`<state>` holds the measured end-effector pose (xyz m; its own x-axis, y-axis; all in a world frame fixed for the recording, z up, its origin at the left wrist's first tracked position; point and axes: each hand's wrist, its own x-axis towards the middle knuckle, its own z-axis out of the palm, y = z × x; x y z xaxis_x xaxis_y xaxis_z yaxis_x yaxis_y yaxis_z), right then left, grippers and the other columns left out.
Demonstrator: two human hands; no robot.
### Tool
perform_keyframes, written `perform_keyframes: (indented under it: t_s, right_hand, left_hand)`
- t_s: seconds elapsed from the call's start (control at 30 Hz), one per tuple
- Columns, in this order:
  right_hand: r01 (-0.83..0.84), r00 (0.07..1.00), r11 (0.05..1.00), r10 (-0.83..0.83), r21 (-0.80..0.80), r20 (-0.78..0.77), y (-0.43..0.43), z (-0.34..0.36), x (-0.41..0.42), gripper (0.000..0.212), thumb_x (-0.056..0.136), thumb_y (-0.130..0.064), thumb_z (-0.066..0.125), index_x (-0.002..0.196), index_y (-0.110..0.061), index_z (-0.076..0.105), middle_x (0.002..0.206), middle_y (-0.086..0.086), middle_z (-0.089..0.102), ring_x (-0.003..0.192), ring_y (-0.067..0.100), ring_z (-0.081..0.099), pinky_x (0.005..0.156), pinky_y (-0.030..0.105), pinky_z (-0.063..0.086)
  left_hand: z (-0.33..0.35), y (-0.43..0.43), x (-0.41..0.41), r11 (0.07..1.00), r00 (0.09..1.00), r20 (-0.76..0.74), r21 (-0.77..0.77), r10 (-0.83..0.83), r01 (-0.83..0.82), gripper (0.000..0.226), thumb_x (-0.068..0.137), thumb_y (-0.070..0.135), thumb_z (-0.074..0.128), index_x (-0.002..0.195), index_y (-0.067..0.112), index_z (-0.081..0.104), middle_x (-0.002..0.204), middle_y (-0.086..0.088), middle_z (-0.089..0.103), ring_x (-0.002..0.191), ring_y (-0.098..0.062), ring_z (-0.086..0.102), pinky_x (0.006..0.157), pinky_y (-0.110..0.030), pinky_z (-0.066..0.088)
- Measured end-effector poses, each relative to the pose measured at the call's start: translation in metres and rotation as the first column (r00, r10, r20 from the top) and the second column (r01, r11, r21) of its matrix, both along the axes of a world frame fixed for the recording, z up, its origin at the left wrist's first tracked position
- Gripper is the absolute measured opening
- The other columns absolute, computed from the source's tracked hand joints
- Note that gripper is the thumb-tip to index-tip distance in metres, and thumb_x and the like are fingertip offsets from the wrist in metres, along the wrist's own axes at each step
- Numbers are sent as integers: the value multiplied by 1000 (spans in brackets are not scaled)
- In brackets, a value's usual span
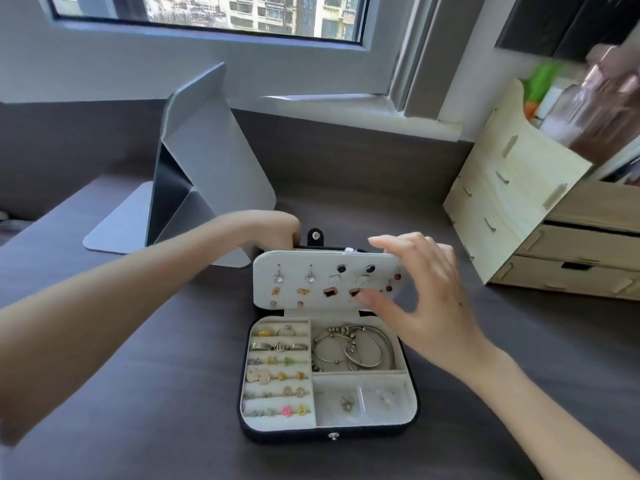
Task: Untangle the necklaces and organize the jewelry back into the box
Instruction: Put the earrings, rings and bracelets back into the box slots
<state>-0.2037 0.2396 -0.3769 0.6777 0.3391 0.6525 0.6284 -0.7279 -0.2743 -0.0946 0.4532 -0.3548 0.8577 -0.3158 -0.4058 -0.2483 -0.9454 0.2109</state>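
- the jewelry box (414, 415) sits open on the dark table (138, 427), just in front of the person, its lid (332, 247) stood up at the back.
- the left hand (273, 226) curls round the lid's far left corner; its fingertips are hidden behind it.
- the right hand (426, 289) is spread wide with straight fingers, thumb against the face of the pale earring panel (304, 271) and forefinger over its top right edge.
- earrings (278, 278) are pinned in rows across the panel.
- in the tray, rings (277, 368) fill the slotted left side, bangles (353, 348) lie in the upper right compartment, and small bits i can't make out sit in the two lower right ones.
- a grey folding stand (207, 161) is behind on the left and a wooden drawer unit (519, 202) on the right.
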Motion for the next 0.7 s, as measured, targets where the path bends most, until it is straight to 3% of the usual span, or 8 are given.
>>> perform_keyframes:
  t_s: [0.07,0.17,0.3,0.4,0.5,0.6,0.7]
  right_hand:
    - [-56,996,992,64,110,-69,1,7,4,44,93,-53,39,122,-23,56,98,-6,56,93,11,53,87,31,34]
    - [-74,993,981,88,181,-74,4,14,16,32,96,-31,44,124,-24,59,90,-6,56,86,12,55,85,35,39]
    - [-86,996,994,87,66,-6,8,23,28,34,94,-15,44,122,-24,60,85,-5,58,79,13,54,77,39,39]
    - [-93,994,993,97,-79,55,10,30,34,36,93,-17,39,118,-24,63,81,-5,56,71,14,52,67,38,38]
    - [-59,989,987,78,-149,125,13,35,34,36,88,-13,46,120,-23,61,81,-5,60,65,15,54,65,39,41]
    - [-32,977,984,67,-175,201,15,37,34,39,83,-8,56,118,-26,54,83,-6,63,62,13,53,66,40,41]
    - [3,954,967,73,-254,291,12,34,38,39,81,0,58,111,-25,63,82,-2,63,58,11,42,65,34,34]
  left_hand:
    - [4,0,2,998,997,-61,-39,45,-47,14,84,12,56,78,2,65,67,-5,59,58,-17,52,51,-26,43]
    - [15,-1,0,979,983,-118,-128,144,-159,13,86,5,55,75,8,60,65,0,58,55,-12,54,43,-19,42]
    - [31,7,-6,868,938,-235,-372,255,-329,14,88,5,57,100,12,61,92,-7,68,84,-20,67,65,-30,56]
    - [45,14,-18,742,914,-344,-550,216,-383,9,94,14,55,95,10,63,84,-5,68,70,-11,65,57,-20,52]
    - [53,18,-31,624,890,-420,-651,180,-433,19,97,18,50,99,3,63,82,-7,67,66,-10,64,54,-18,51]
    - [54,18,-39,566,886,-414,-688,207,-454,25,98,17,48,107,-1,61,83,-8,67,65,-9,65,53,-18,51]
    - [56,16,-47,545,899,-374,-715,230,-437,25,99,20,45,100,3,63,79,-5,67,62,-7,64,53,-16,50]
